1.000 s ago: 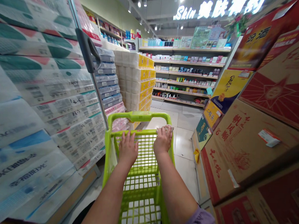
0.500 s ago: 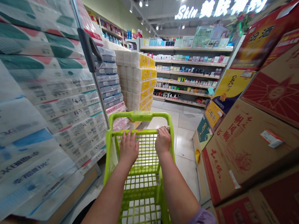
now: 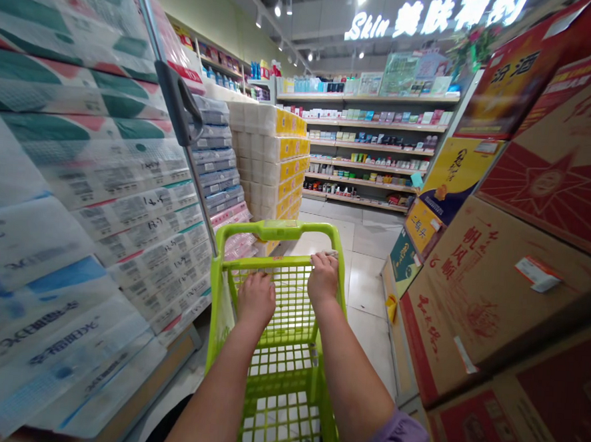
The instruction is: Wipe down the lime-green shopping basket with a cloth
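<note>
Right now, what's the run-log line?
left hand: curled at green basket; right hand: closed over crossbar, pale scrap at fingers; wrapped packs: stacked left; cartons: stacked right; shelves: stocked, ahead

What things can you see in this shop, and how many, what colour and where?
Shopping basket: one, lime green, lower middle
Pull handle: one, grey, left of basket
Crumpled scrap: one, pale, by right hand, mostly hidden
Wrapped packs: many, white and green, left
Printed packs: several, white and blue, lower left
Flat packs: stack, grey-blue, left of centre
Paper-roll packs: stack, white and yellow, centre
Cartons: several, brown, red, yellow, green, right
Shelving unit: one, pale, stocked, back
Lit sign: one, white, top right
Flowers: a bunch, pink and green, under sign
Left hand: one, bare, at basket mesh
Right hand: one, bare, at basket bar
Sleeve: one, purple, bottom
</note>
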`<state>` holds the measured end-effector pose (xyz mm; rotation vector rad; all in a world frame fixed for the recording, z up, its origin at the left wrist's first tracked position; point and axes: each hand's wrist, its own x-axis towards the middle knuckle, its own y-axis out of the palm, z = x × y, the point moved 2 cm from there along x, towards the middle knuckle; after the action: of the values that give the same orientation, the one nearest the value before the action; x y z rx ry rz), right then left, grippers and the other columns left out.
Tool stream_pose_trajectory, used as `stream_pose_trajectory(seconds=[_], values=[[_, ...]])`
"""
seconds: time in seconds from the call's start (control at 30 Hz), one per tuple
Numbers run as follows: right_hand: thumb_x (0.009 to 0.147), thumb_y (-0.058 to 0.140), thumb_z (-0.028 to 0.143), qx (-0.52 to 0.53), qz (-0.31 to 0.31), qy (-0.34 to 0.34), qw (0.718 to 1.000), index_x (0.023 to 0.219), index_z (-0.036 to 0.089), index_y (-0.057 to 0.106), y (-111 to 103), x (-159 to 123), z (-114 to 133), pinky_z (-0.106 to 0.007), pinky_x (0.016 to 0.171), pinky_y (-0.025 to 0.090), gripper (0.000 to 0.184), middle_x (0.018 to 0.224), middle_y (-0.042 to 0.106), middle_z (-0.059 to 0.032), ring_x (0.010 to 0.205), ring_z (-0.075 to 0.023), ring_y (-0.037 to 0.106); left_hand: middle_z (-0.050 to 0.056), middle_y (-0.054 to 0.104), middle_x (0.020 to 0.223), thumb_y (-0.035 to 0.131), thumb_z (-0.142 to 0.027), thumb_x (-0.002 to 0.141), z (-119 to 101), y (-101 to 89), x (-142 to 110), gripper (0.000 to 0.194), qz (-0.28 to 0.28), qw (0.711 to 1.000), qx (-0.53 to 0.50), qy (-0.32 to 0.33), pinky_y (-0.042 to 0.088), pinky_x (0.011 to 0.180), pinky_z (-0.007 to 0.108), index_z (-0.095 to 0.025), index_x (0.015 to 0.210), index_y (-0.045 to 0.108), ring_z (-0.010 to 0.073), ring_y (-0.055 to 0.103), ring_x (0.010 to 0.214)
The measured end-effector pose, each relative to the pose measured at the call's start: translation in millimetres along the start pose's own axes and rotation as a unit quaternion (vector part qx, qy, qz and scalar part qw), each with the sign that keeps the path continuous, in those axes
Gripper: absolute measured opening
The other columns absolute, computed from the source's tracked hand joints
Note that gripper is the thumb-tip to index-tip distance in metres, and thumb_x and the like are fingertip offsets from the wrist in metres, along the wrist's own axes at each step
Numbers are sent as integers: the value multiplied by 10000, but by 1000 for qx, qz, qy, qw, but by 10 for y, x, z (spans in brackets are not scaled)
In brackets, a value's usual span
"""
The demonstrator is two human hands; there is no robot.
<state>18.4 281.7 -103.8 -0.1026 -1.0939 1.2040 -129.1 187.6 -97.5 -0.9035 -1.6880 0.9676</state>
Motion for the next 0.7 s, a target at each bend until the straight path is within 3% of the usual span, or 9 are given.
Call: stream_pose_trajectory(seconds=[0.2, 0.3, 0.4, 0.47, 0.57, 0.7], values=[[853, 413, 83, 58, -42, -37, 997, 969, 175, 707, -40, -7, 50, -396, 1005, 409, 329, 1059, 688, -79, 1105, -232, 491, 119, 518, 1352, 392, -262, 918, -57, 30, -29, 378, 46, 998, 42, 0, 364, 1047, 489, -186, 1233, 585, 308, 428, 1273], [882, 371, 110, 81, -60, -65, 993, 1064, 176, 680, -41, -15, 111, -381, 1044, 390, 364, 1174, 645, -85, 1186, -202, 486, 104, 486, 1402, 384, -275, 922, -62, 59, -32, 417, 61, 997, 50, -2, 334, 1072, 518, -196, 1303, 531, 324, 390, 1308], [847, 395, 94, 46, -2, -52, 998, 1258, 187, 570, -1, -31, 170, -373, 1093, 331, 456, 1418, 465, -80, 1328, -187, 370, 79, 426, 1462, 408, -289, 908, -53, 113, -34, 478, 82, 995, 58, 11, 267, 1096, 594, -217, 1379, 452, 361, 294, 1366], [797, 449, 84, -9, 59, -8, 998, 1356, 213, 471, 33, -45, 183, -455, 1124, 252, 574, 1493, 363, -71, 1393, -227, 263, 71, 383, 1492, 426, -296, 897, -43, 154, -35, 517, 88, 994, 60, 16, 225, 1094, 646, -225, 1409, 411, 386, 235, 1388], [774, 480, 91, -62, 109, 33, 992, 1376, 245, 433, 49, -54, 185, -562, 1122, 142, 624, 1492, 363, -68, 1408, -271, 216, 67, 342, 1515, 418, -305, 899, -25, 217, -38, 534, 86, 994, 60, 16, 185, 1090, 681, -237, 1427, 384, 399, 205, 1398], [777, 503, 130, -58, 99, 18, 993, 1314, 247, 491, 16, -39, 191, -536, 1117, 139, 549, 1430, 440, -83, 1361, -269, 290, 87, 297, 1534, 445, -310, 888, -10, 275, -43, 580, 74, 996, 56, 17, 155, 1084, 699, -240, 1452, 330, 402, 162, 1413]])
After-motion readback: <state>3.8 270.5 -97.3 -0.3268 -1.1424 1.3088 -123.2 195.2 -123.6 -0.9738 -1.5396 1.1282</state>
